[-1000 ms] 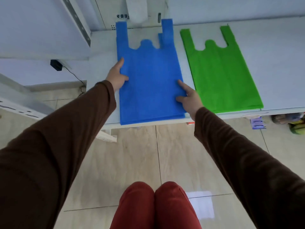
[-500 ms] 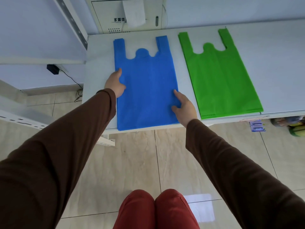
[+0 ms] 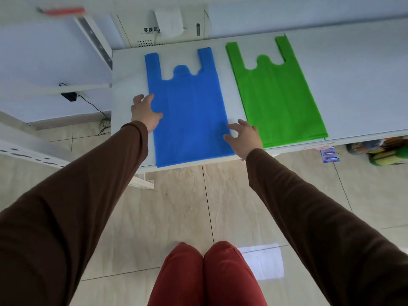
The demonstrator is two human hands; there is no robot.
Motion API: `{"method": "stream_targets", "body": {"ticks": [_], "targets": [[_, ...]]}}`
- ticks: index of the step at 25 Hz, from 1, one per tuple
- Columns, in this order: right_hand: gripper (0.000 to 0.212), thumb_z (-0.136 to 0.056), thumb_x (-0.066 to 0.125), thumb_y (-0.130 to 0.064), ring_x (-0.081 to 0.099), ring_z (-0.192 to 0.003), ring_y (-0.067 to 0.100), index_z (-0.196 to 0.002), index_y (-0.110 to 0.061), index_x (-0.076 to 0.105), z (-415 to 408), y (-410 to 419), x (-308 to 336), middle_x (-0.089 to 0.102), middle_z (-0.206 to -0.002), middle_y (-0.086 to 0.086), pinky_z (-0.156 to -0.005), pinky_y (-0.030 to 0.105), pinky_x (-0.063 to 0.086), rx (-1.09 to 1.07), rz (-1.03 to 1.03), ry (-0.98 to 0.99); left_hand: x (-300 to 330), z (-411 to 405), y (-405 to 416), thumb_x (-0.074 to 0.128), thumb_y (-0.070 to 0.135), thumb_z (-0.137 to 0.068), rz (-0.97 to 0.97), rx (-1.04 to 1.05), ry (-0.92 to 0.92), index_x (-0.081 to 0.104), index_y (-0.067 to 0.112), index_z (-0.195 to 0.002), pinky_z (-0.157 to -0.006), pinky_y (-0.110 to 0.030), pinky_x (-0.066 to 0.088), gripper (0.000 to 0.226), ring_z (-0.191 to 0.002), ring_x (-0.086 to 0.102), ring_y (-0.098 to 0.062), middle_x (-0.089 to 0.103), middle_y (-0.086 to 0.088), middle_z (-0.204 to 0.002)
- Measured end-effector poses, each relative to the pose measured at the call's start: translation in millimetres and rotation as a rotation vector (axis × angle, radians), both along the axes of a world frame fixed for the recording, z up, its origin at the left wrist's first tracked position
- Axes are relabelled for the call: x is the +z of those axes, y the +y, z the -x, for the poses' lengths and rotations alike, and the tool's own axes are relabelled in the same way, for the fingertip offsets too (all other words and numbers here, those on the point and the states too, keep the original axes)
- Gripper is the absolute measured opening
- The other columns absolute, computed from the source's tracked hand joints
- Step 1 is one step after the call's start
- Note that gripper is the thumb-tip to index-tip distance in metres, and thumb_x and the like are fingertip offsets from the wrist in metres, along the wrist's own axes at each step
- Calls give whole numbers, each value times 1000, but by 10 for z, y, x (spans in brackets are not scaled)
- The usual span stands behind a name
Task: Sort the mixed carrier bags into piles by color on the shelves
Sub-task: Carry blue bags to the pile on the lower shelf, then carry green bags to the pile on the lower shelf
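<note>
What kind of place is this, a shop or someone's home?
Probably a small shop or its stockroom. Blue carrier bags and green ones lie stacked on a white metal display shelf, and packaged goods sit on the tiled floor below.

Blue bag (image 3: 189,111): handles previously uneven, now squared and flat on the shelf (image 3: 353,69). Left hand (image 3: 144,112): formerly pressed on the bag's left edge, now with fingers spread. Right hand (image 3: 245,134): formerly flat on the bag's right edge, now lifted, fingers curled, over the gap beside the green bag (image 3: 276,93).
</note>
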State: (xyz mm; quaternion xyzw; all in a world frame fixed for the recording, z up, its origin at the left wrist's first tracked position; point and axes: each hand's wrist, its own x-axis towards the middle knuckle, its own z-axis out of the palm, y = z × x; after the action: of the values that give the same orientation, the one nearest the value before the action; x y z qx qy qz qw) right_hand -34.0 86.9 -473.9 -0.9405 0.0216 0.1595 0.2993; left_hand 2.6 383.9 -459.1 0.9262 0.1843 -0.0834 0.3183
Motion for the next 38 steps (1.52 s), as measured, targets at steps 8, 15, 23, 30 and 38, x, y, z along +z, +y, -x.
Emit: {"method": "stream_targets", "body": {"ticks": [8, 15, 23, 30, 38], "targets": [[37, -88, 58, -28, 47, -127, 32, -125, -24, 61, 1011, -789, 1779, 51, -141, 6, -108, 42, 37, 24, 132, -9, 1768, 1241, -1084, 55, 22, -94, -95, -472, 41, 46, 14, -142, -115, -35, 24, 50, -140, 31, -29, 40, -8, -151], [35, -89, 59, -25, 50, -118, 32, -123, -24, 64, 1594, -1801, 3233, 58, -134, 3, -99, 43, 43, 15, 95, -281, 3312, 1714, -2314, 52, 27, -96, -134, -692, -124, 41, 20, -145, -110, -37, 32, 51, -135, 37, -25, 44, -4, -147], [36, -90, 55, -26, 52, -115, 30, -125, -24, 61, 1177, -3324, 4173, 59, -132, 1, -95, 45, 45, 58, 91, -529, 4187, 1456, -3565, 55, 28, -95, -215, -636, -385, 46, 19, -141, -110, -37, 32, 48, -129, 43, -25, 49, -3, -143], [36, -88, 59, -21, 55, -109, 30, -123, -18, 63, 264, -3846, 4459, 64, -122, 8, -93, 35, 44, 32, 14, -555, 4461, 612, -3934, 59, 31, -92, -239, -486, -376, 47, 15, -137, -105, -45, 39, 50, -123, 49, -31, 53, -12, -135], [38, -85, 58, -17, 61, -103, 32, -122, -13, 57, -848, -3954, 4372, 66, -115, 10, -88, 37, 49, -153, 91, -417, 4377, -450, -4148, 61, 30, -91, -200, -413, -297, 47, 18, -136, -110, -42, 37, 49, -127, 48, -28, 50, -9, -140]]}}
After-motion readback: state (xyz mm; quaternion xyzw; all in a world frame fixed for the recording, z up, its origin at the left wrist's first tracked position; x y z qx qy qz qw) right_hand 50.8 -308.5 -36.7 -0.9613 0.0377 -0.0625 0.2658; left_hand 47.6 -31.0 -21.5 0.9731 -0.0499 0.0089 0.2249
